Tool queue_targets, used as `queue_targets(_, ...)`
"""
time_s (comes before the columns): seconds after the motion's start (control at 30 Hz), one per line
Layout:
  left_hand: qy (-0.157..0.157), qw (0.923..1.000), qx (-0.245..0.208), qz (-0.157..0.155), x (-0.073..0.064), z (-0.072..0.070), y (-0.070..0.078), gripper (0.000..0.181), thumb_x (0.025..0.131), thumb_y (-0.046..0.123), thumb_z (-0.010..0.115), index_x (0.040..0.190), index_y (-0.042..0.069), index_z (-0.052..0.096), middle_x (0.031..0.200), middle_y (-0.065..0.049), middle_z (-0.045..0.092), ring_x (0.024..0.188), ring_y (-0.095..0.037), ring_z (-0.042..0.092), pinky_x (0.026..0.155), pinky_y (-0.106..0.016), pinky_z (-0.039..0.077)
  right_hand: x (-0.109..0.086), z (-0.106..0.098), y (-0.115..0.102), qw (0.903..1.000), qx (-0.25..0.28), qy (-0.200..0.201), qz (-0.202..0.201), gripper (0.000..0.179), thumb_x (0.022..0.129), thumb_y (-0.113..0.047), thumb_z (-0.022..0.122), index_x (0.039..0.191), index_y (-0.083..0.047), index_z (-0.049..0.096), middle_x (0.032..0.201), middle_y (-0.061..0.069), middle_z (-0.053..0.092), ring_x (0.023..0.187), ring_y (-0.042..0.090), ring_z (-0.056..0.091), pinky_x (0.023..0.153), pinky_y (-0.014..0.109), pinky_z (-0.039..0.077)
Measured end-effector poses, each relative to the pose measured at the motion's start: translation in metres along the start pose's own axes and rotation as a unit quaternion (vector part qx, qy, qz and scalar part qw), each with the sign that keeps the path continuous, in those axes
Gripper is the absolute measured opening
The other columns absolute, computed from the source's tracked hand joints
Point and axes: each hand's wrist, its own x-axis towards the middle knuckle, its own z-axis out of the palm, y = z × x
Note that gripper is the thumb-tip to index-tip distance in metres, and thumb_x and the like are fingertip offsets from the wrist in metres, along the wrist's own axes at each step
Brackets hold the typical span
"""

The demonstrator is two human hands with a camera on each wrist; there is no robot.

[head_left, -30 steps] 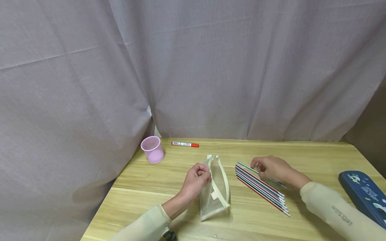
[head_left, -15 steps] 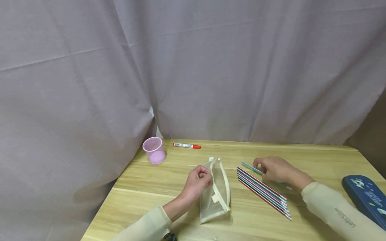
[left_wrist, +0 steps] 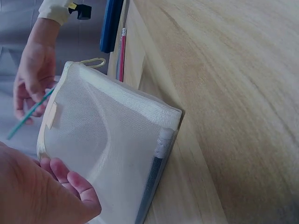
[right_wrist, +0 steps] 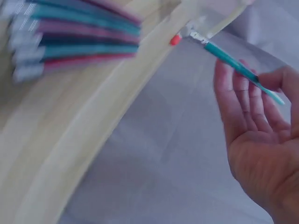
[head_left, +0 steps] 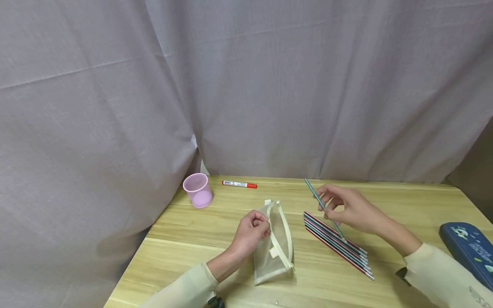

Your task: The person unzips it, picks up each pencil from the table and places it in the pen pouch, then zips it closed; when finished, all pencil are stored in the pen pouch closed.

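My left hand [head_left: 250,231] pinches the edge of a cream mesh zip pouch [head_left: 265,261], holding its mouth apart on the table. Through the mesh in the left wrist view, a dark pencil with a pale end [left_wrist: 156,168] shows inside along the bottom. My right hand [head_left: 352,209] pinches a teal pencil [head_left: 315,193] between thumb and fingers, tilted, above a row of pencils. In the right wrist view the teal pencil [right_wrist: 229,59] crosses the fingertips. The row of red, green and dark pencils [head_left: 335,244] lies side by side, right of the pouch.
A pink cup [head_left: 198,192] stands at the back left. Beside it lies a marker with a red cap [head_left: 239,184]. A dark blue pencil case [head_left: 467,248] sits at the right. Grey curtain [head_left: 254,94] hangs along the table's back and left edges.
My right hand has lifted the teal pencil off the table beside the row and turned it steeper. The left hand stays at the pouch's edge.
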Motion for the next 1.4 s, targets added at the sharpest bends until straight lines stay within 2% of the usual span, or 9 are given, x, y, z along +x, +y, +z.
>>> queue_targets(0.07,-0.001,1.0,0.0,-0.001,0.001,0.001,-0.001,0.016,0.086,0.0,0.06,0.102,0.004,0.059,0.078,0.002,0.06,0.075,-0.011,0.062,0.074,-0.022,0.053,0.0,0.005,-0.003,0.9964,0.084,0.007,-0.003,0.037,0.094,0.011,0.062,0.128,-0.004,0.057,0.101,0.009,0.07,0.083,0.014,0.074,0.058,0.039,0.063)
queue_targets(0.13,-0.002,1.0,-0.001,-0.003,0.001,0.001,-0.001,0.016,0.086,0.0,0.06,0.101,0.004,0.059,0.078,0.002,0.06,0.075,-0.011,0.062,0.074,-0.022,0.053,0.001,0.009,-0.004,0.9863,0.164,0.019,-0.007,0.034,0.099,0.009,0.059,0.129,-0.006,0.054,0.104,0.005,0.07,0.087,0.015,0.076,0.062,0.044,0.065)
queue_targets(0.27,-0.004,1.0,0.0,-0.002,0.002,0.002,-0.002,0.016,0.087,0.001,0.06,0.102,0.004,0.059,0.078,0.003,0.06,0.075,-0.01,0.063,0.074,-0.021,0.053,0.004,0.022,-0.004,0.9539,0.295,0.055,-0.014,0.031,0.102,0.009,0.056,0.127,-0.01,0.052,0.108,0.0,0.072,0.096,0.017,0.078,0.07,0.051,0.066)
queue_targets(0.37,-0.002,1.0,-0.002,-0.004,0.002,0.002,-0.002,0.015,0.087,0.001,0.06,0.102,0.005,0.059,0.079,0.003,0.06,0.075,-0.01,0.063,0.074,-0.021,0.054,0.005,0.038,-0.004,0.9354,0.343,0.087,-0.001,0.032,0.102,0.008,0.056,0.126,-0.013,0.053,0.108,0.0,0.072,0.098,0.019,0.079,0.072,0.051,0.065)
queue_targets(0.47,-0.002,1.0,0.0,-0.001,0.003,0.003,-0.001,0.015,0.087,0.001,0.06,0.102,0.005,0.059,0.078,0.003,0.059,0.075,-0.01,0.063,0.074,-0.021,0.054,0.005,0.057,-0.005,0.926,0.359,0.111,0.033,0.032,0.102,0.007,0.059,0.126,-0.013,0.052,0.107,0.0,0.071,0.098,0.02,0.079,0.073,0.052,0.065)
queue_targets(0.67,-0.002,1.0,-0.001,0.003,0.003,0.005,-0.001,0.014,0.088,0.001,0.06,0.101,0.005,0.059,0.077,0.003,0.06,0.075,-0.01,0.062,0.073,-0.021,0.053,0.001,0.089,-0.009,0.9222,0.348,0.117,0.122,0.032,0.101,0.0,0.063,0.126,-0.014,0.049,0.107,-0.001,0.071,0.099,0.018,0.078,0.076,0.053,0.065)
queue_targets(0.87,-0.001,1.0,-0.008,0.002,0.003,0.007,0.0,0.016,0.087,-0.001,0.061,0.103,0.002,0.06,0.079,0.002,0.06,0.076,-0.01,0.062,0.08,-0.025,0.059,0.001,0.106,-0.01,0.9234,0.32,0.103,0.185,0.037,0.098,-0.003,0.066,0.13,-0.008,0.048,0.111,0.009,0.068,0.097,0.022,0.077,0.075,0.05,0.066)
queue_targets(1.2,-0.003,0.9999,-0.016,-0.002,0.005,0.009,-0.003,0.015,0.09,0.001,0.063,0.105,0.001,0.062,0.079,0.002,0.063,0.075,-0.01,0.065,0.081,-0.026,0.061,0.005,0.118,-0.01,0.9338,0.288,0.064,0.203,0.049,0.096,-0.003,0.068,0.138,0.006,0.043,0.117,0.023,0.063,0.093,0.025,0.074,0.07,0.046,0.067)
queue_targets(1.4,-0.009,0.9998,-0.017,0.003,0.004,0.011,-0.004,0.015,0.091,0.001,0.064,0.106,0.0,0.062,0.08,0.001,0.064,0.076,-0.01,0.065,0.083,-0.028,0.062,0.009,0.125,-0.007,0.9407,0.261,0.052,0.211,0.046,0.096,-0.003,0.069,0.134,0.008,0.045,0.113,0.02,0.064,0.087,0.02,0.071,0.067,0.046,0.066)
